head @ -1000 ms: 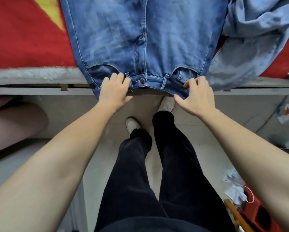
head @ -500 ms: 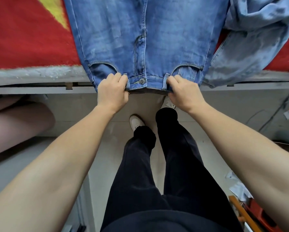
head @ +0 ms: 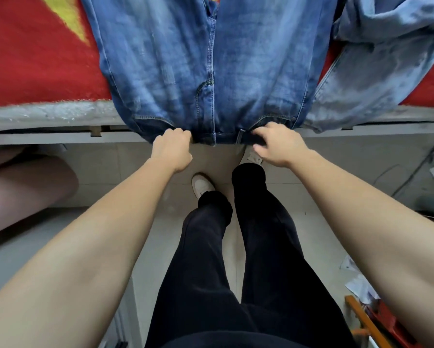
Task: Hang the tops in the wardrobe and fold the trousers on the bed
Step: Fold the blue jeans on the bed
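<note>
Blue jeans (head: 210,61) lie front-up on the bed's red blanket (head: 32,54), legs running away from me and the waistband hanging over the near edge. My left hand (head: 172,149) is closed on the waistband left of the fly. To the right of the fly, my right hand (head: 276,144) grips the waistband by a belt loop. A paler denim garment (head: 376,64) lies crumpled beside the jeans on the right, partly draped over the bed edge.
The grey bed frame edge (head: 47,135) runs across the view. My legs in black trousers (head: 248,247) stand on the tiled floor. Papers and a red and orange object (head: 369,320) lie on the floor at lower right. A cable (head: 411,172) trails at right.
Both hands have stayed on the waistband. My right hand slid in toward the fly, then back out to the right. More of the jeans' legs shows on the bed.
</note>
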The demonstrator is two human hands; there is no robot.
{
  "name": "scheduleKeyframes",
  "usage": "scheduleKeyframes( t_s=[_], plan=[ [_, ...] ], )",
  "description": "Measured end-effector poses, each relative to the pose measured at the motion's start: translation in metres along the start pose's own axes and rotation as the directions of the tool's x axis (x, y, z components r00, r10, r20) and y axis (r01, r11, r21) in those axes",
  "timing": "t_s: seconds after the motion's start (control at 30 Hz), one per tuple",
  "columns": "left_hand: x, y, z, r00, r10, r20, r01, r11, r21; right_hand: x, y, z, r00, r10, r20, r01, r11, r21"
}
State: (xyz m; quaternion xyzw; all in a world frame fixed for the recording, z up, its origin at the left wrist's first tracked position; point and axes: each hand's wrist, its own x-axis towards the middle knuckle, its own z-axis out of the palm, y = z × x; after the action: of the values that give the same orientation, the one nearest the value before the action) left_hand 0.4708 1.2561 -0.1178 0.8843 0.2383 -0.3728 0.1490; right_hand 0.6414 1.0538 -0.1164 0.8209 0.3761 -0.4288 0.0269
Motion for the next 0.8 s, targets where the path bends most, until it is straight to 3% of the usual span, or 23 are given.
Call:
scheduleKeyframes(
  t_s=[0.07,0.17,0.23,0.3,0.37,0.43,0.57,0.63,0.73,0.8],
  plan=[
    [0.002,0.006,-0.014,0.976,0.001,-0.220,-0.016,0.997,-0.069,-0.005,0.011,-0.019,0.965,0.105,-0.241,-0.067,0.985,0.161],
    [0.010,0.024,-0.033,0.874,0.091,-0.478,-0.154,0.984,-0.093,-0.001,0.029,-0.050,0.802,0.343,-0.489,-0.139,0.904,0.405],
    [0.018,0.039,-0.039,0.855,0.114,-0.505,-0.193,0.975,-0.107,0.009,0.042,-0.070,0.687,0.476,-0.549,-0.159,0.835,0.526],
    [0.026,0.051,-0.041,0.887,0.048,-0.459,-0.128,0.981,-0.145,0.023,0.054,-0.086,0.649,0.584,-0.488,-0.210,0.754,0.622],
    [0.036,0.056,-0.046,0.911,-0.032,-0.412,-0.045,0.984,-0.174,0.035,0.064,-0.096,0.709,0.623,-0.332,-0.280,0.680,0.677],
    [0.046,0.059,-0.057,0.923,-0.102,-0.371,0.021,0.976,-0.217,0.041,0.069,-0.102,0.786,0.581,-0.210,-0.246,0.607,0.756],
    [0.056,0.070,-0.074,0.923,-0.215,-0.318,0.108,0.941,-0.321,0.046,0.070,-0.115,0.837,0.512,-0.194,-0.104,0.496,0.862],
    [0.051,0.086,-0.077,0.911,-0.191,-0.366,0.021,0.906,-0.422,0.045,0.069,-0.122,0.857,0.487,-0.169,-0.070,0.435,0.898],
    [0.040,0.127,-0.077,0.884,-0.046,-0.465,-0.187,0.877,-0.442,0.047,0.070,-0.132,0.882,0.457,-0.115,-0.065,0.360,0.931],
    [0.038,0.159,-0.072,0.903,-0.004,-0.430,-0.216,0.860,-0.462,0.048,0.072,-0.138,0.888,0.446,-0.111,-0.057,0.346,0.937]
  ],
)
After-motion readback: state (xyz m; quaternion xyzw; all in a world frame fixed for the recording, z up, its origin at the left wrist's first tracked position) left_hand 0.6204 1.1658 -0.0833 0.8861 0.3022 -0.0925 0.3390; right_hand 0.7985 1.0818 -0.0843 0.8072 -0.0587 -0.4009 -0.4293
